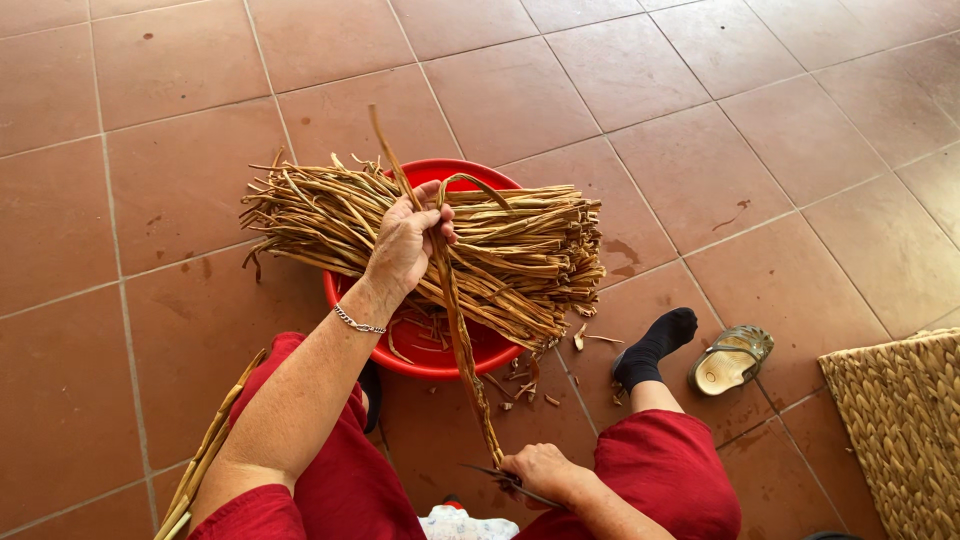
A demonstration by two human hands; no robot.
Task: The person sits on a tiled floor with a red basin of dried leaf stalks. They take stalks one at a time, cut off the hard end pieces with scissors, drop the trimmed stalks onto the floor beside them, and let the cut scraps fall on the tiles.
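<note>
My left hand [405, 240] is raised over a red plastic basin [432, 355] and grips the upper part of a long dried brown plant strip [455, 320]. The strip runs down to my right hand [540, 472], which holds a thin dark blade [495, 475] against its lower end near my lap. A thick bundle of similar dried strips [430, 235] lies across the basin's top. A silver bracelet sits on my left wrist.
Small cut scraps [520, 385] lie on the terracotta tile floor by the basin. A sandal [730, 358] rests beside my black-socked foot [655, 345]. A woven mat [900, 430] is at the right edge. More strips [205, 460] lie by my left knee.
</note>
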